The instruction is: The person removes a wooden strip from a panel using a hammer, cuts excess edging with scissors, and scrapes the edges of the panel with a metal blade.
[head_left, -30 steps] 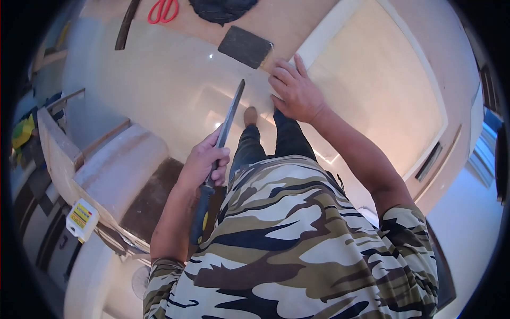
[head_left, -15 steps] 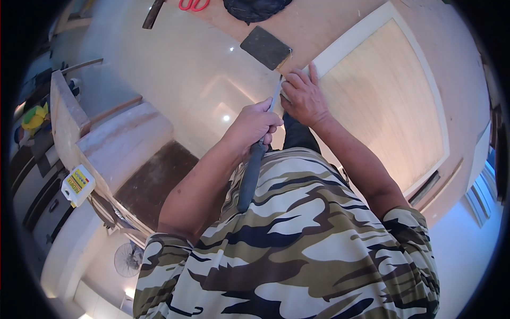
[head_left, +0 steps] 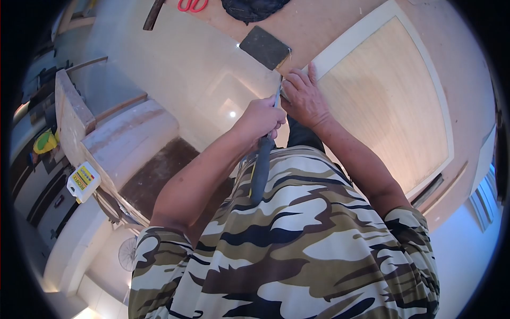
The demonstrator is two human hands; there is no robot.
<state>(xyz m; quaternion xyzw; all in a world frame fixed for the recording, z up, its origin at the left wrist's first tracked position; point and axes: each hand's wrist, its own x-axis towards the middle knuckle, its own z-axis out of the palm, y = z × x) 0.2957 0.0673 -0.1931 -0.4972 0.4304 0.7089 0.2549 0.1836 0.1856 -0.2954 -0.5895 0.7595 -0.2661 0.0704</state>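
Note:
My left hand [head_left: 261, 120] is closed around a long tool with a dark grey handle [head_left: 260, 175], its butt towards the camouflage shirt. A narrow metal blade [head_left: 277, 94] comes out past the fist and reaches the panel's near corner; its exact kind I cannot make out. My right hand [head_left: 306, 97] lies over that corner of the pale wooden panel [head_left: 388, 90], fingers stretched along its white border and the thumb side hidden. Just beyond both hands sits a dark flat block [head_left: 265, 48] with a yellowish edge.
Red-handled scissors [head_left: 192, 5], a black bundle [head_left: 255, 8] and a dark strip [head_left: 154, 15] lie at the far side. On the left are a wooden frame [head_left: 73, 103] and a white labelled bottle [head_left: 83, 182]. A fan [head_left: 127, 254] stands lower left.
My left hand has shifted slightly forward and right, the tool's handle swinging right with it. My right hand stays on the panel corner. The view has shifted a little.

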